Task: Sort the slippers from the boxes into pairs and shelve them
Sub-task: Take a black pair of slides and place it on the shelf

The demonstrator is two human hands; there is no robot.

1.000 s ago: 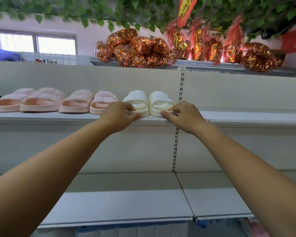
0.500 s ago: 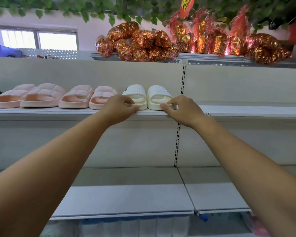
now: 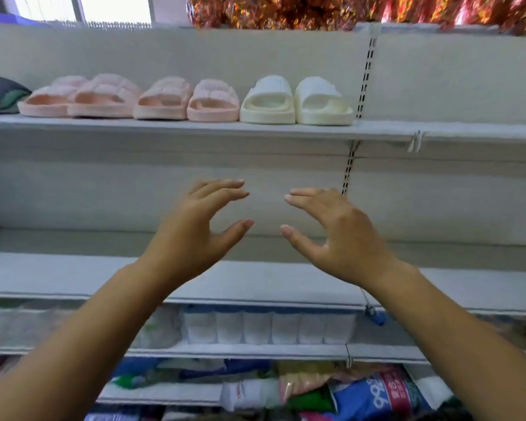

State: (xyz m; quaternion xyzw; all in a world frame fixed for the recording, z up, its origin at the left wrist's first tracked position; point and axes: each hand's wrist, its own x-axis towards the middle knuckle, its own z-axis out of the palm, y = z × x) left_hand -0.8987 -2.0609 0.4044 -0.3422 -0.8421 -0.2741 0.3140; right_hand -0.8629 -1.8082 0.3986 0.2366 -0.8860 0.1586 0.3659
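Pale grey shop shelving (image 3: 438,86) fills the view, with a slotted upright (image 3: 365,71) rising at about 1 o'clock. On the upper shelf (image 3: 164,127), at 12 o'clock above the hands, the white pair of slippers (image 3: 296,101) stands side by side and touching, open ends facing outward, just left of the upright. At 9 o'clock from it along the same shelf come a pink pair (image 3: 192,100), right beside the white one, and then a second pink pair (image 3: 76,97) whose two slippers overlap. A dark bundle (image 3: 0,94) lies at the far left edge. Both hands hang in the air below that shelf, in front of the back panel and above the bare middle shelf (image 3: 73,275). The left grip (image 3: 195,235) is released, fingers spread and lightly bent, grasping nothing. The right grip (image 3: 340,238) mirrors it, also released, and the two thumbs point toward each other with a gap between. Red-gold foil packages (image 3: 286,10) line the top at 12 o'clock. White packs (image 3: 271,328) and coloured bags (image 3: 377,393) fill the lower shelves at 6 o'clock.
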